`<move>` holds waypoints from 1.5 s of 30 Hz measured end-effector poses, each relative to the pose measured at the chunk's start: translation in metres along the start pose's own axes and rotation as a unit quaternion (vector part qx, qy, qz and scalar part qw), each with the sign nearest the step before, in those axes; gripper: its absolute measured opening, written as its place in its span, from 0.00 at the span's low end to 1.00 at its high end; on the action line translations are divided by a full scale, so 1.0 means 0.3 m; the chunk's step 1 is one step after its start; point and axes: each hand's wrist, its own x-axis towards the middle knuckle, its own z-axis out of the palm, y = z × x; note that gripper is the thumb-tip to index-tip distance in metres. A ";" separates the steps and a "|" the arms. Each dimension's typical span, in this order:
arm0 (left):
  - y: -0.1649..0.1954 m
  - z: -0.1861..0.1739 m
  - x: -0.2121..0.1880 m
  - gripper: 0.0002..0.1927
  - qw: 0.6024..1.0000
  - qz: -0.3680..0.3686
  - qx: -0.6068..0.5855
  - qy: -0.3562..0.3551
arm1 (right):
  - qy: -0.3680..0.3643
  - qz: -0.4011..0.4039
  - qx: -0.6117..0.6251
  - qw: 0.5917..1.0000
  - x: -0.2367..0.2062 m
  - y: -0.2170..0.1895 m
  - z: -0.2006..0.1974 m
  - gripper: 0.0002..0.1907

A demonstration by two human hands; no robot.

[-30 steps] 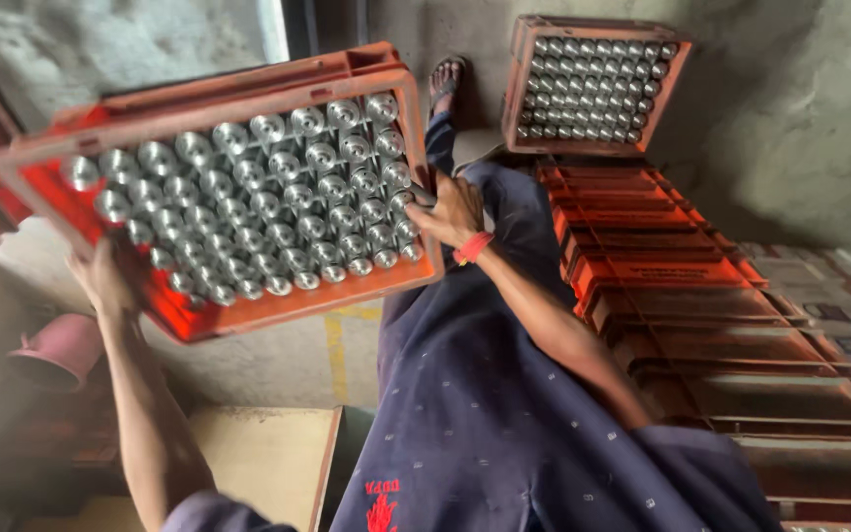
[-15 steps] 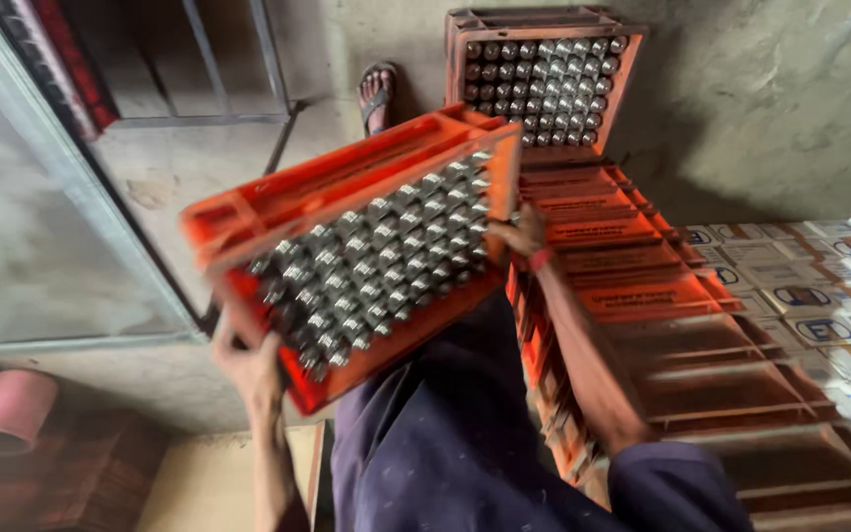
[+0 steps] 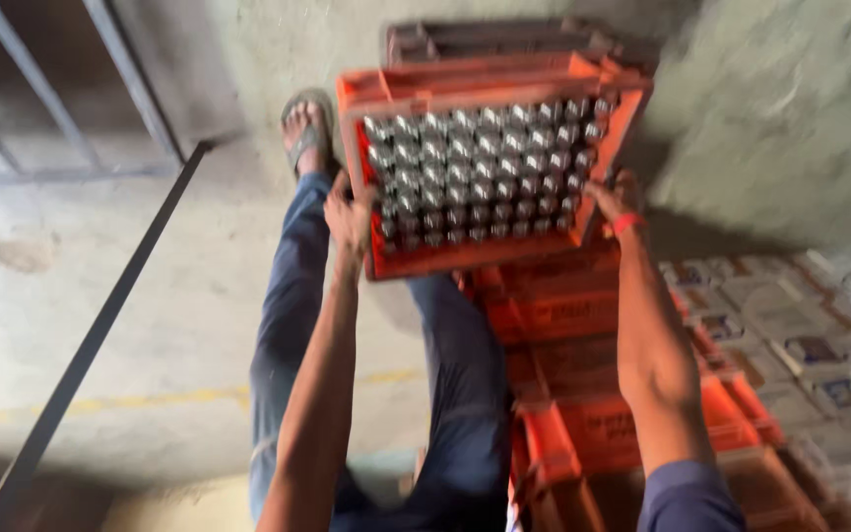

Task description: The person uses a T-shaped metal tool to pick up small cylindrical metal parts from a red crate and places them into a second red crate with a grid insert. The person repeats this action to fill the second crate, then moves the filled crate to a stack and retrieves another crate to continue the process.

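left hand (image 3: 350, 219) and right hand (image 3: 615, 202) clamp opposite side walls of the orange crate (image 3: 490, 251), upper centre of frame. it is packed with capped bottles (image 3: 485, 167). likely heavy, rigid, fragile; the side walls suit the grip.

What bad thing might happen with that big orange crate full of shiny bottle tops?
The orange crate is held only at its two sides, by the left hand and right hand, so it might slip or tip. If it dropped, it might hit the sandalled foot beside it.
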 end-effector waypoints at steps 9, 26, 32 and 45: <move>-0.004 0.249 0.009 0.26 0.999 0.021 0.005 -0.026 | 0.037 -0.036 -0.070 0.996 0.147 0.043 -0.160 0.27; 0.185 -0.385 -0.875 0.22 0.988 -0.055 0.133 -0.056 | -0.180 -0.061 0.383 0.904 -0.871 -0.392 -0.339 0.14; 0.059 -0.861 -1.275 0.16 0.988 -0.054 -0.008 0.145 | -0.250 -0.293 0.169 0.907 -1.528 -0.490 -0.300 0.24; -0.571 -1.406 -1.682 0.15 0.931 -0.216 -0.157 0.248 | -0.195 -0.265 0.095 0.939 -1.967 -0.352 0.005 0.22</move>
